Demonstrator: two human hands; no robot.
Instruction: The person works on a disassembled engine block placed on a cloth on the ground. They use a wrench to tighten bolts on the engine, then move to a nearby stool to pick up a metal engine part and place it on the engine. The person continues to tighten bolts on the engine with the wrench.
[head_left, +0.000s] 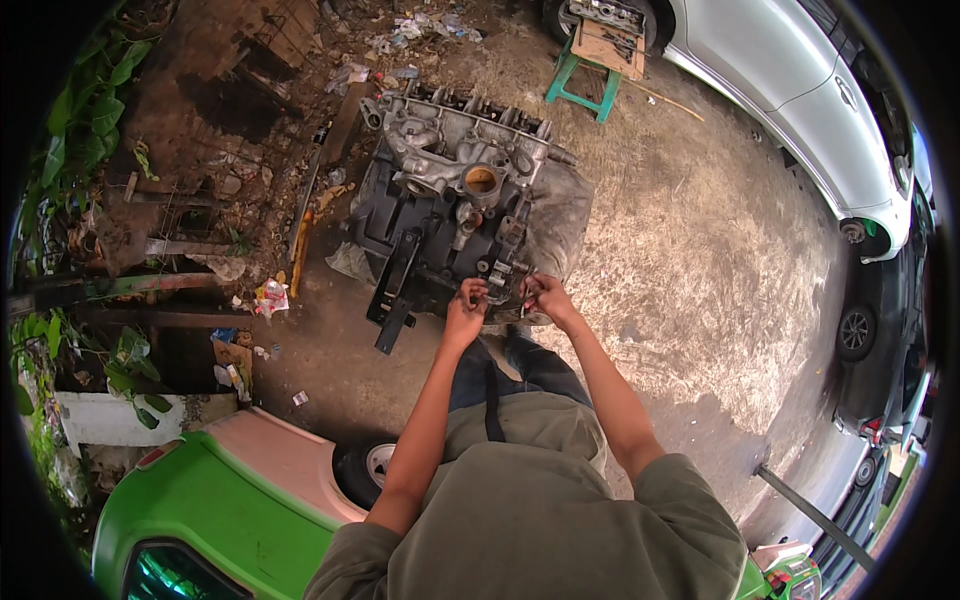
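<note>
Engine assembly (pixel 440 165), grey metal, one: stands at the upper middle of the view, directly at twelve o'clock from the person. The long axis of its upper metal section lies crosswise, running from between nine and ten o'clock to between three and four; the round throat (pixel 481 180), tan inside, opens upward toward the camera. Directions hereafter are taken from the engine, twelve o'clock being the person's straight ahead. Black bracket (pixel 397 285), flat and elongated, on the near side at seven o'clock, its length running roughly from half past twelve to half past six. Grey sheet (pixel 562 222), rumpled, on the three o'clock side. Left hand (pixel 468 298), at six o'clock by the engine's near edge: fingers curled, spread narrow; whether anything is held cannot be told. Right hand (pixel 543 293), just beside it at five o'clock: fingers drawn together as in a pinch; any small item between them is too small to identify. Outlying items: green stool (pixel 583 88) at one o'clock, bearing a brown board (pixel 607 45) with metal parts on it; silver car (pixel 770 60) at two; dark car (pixel 862 300) between three and four; green car (pixel 215 510) at seven; crumpled wrapper (pixel 271 297), white and red, at eight; yellow rod (pixel 299 250) near nine; leafy plants (pixel 105 110) between nine and ten; scattered litter (pixel 430 27) at twelve.
</note>
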